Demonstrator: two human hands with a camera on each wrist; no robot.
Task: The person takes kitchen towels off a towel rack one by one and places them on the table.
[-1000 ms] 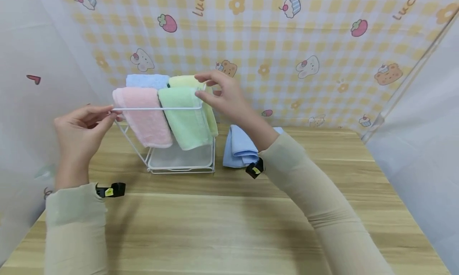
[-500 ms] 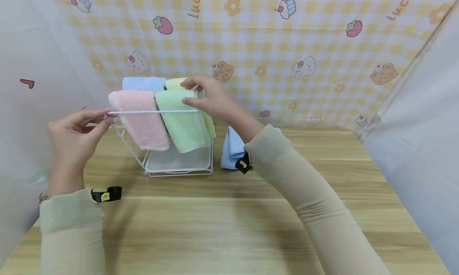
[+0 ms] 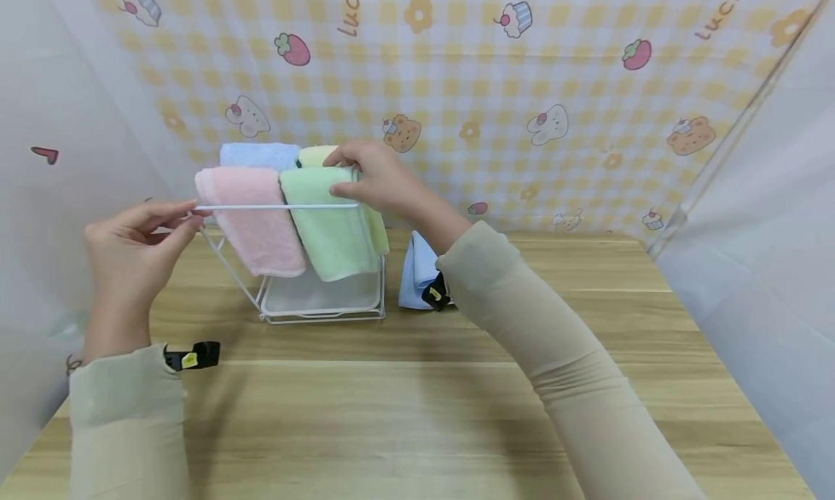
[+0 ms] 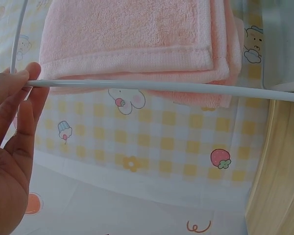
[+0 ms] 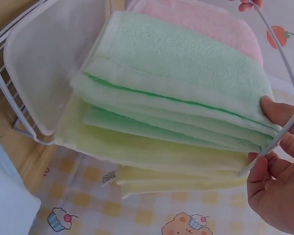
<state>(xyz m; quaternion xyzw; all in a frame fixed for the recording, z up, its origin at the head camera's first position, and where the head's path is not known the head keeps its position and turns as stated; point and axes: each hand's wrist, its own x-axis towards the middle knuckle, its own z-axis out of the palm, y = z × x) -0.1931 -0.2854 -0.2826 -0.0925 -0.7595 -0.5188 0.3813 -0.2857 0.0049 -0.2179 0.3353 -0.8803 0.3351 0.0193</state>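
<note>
Toward the worktop (image 3: pixel 424 413)'s back-left corner, the white rack (image 3: pixel 254 207) is pinched at its bar's left end by the left hand (image 3: pixel 133 250); its right end is loosely encircled by the right hand (image 3: pixel 377 177)'s bent fingers. Light, stiff wire seems likely, best gripped at the bar ends, clear of the soft towels (image 3: pixel 329 239).

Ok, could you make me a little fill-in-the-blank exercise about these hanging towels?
1. The left hand pinches a rack coloured ____.
2. In the head view, the pink towel hangs ____ of the green towel.
3. Directly behind the pink towel, the back towel is coloured ____.

Missing words: white; left; blue.
</note>
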